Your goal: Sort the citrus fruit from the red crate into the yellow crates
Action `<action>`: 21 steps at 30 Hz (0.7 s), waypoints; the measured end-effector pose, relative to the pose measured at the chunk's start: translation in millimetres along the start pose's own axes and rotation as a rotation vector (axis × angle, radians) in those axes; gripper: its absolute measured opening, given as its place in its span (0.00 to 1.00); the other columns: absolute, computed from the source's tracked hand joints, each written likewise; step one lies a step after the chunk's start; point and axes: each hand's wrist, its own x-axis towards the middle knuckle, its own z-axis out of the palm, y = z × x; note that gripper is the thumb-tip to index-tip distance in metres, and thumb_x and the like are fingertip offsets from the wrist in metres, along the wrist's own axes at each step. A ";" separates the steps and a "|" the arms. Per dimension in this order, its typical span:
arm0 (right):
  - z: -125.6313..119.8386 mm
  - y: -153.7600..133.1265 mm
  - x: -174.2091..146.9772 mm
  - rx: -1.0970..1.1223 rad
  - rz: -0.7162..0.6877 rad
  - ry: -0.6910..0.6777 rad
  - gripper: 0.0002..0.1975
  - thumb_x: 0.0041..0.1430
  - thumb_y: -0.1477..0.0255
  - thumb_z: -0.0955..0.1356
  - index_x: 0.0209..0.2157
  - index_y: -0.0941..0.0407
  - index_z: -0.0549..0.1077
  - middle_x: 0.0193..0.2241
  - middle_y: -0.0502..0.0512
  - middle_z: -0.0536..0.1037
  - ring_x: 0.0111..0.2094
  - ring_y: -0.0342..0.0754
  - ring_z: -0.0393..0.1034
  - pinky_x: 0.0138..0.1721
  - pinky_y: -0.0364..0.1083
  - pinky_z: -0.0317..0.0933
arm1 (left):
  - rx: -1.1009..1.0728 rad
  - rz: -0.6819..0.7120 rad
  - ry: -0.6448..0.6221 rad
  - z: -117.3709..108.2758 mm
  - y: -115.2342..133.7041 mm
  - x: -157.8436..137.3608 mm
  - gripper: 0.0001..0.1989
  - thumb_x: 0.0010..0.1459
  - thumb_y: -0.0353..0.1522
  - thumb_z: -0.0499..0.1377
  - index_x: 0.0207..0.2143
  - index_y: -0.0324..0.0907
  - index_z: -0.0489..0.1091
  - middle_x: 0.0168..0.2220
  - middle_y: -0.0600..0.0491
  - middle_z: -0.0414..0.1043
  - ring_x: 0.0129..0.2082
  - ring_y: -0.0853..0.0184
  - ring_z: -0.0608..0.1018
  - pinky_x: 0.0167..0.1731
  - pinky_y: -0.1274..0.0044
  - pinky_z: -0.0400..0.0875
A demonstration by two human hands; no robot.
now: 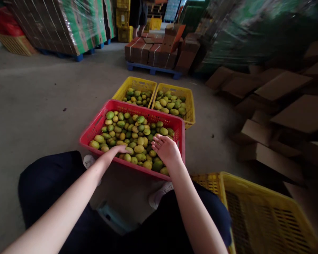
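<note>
In front of me a red plastic crate point(134, 170) holds many green and yellow lemons point(139, 149). At its near left side my left hand point(121, 149) reaches in low over the fruit, touching the lemons. Its visible fingers are stretched out; the rest are partly hidden by the hand itself. My right hand point(167, 149) hovers above the crate's right half, palm turned inward. Its fingers are extended and apart, with nothing in them.
Two yellow crates point(193, 106) of lemons stand just behind the red one. Another yellow crate point(257, 188) is at my right knee. Cardboard boxes point(275, 162) lie piled on the right. Farther back are a blue pallet point(153, 69) with cartons, wrapped stacks point(79, 28) and a person's legs point(139, 19).
</note>
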 end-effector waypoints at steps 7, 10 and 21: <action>-4.6 2.2 5.8 -0.030 -0.029 0.034 0.10 0.53 0.79 0.60 0.24 0.56 0.69 0.18 0.51 0.76 0.19 0.42 0.68 0.24 0.40 0.64 | -0.049 0.041 0.141 -30.4 9.6 -17.0 0.21 0.34 0.48 0.67 0.19 0.38 0.72 0.18 0.50 0.70 0.31 0.57 0.75 0.30 0.75 0.63; -6.3 11.9 8.3 -0.050 -0.051 0.041 0.08 0.53 0.78 0.60 0.25 0.55 0.69 0.22 0.51 0.76 0.22 0.43 0.70 0.26 0.41 0.66 | -0.117 0.114 0.229 -62.4 30.0 -33.3 0.28 0.44 0.54 0.59 0.26 0.36 0.74 0.22 0.50 0.73 0.31 0.61 0.74 0.28 0.76 0.63; 1.7 2.0 4.3 0.272 -0.137 -0.055 0.05 0.53 0.69 0.68 0.29 0.55 0.68 0.21 0.48 0.75 0.23 0.44 0.72 0.24 0.42 0.69 | -0.302 0.404 0.057 -106.1 104.3 -81.7 0.31 0.60 0.50 0.43 0.43 0.35 0.73 0.42 0.45 0.77 0.41 0.63 0.77 0.42 0.74 0.69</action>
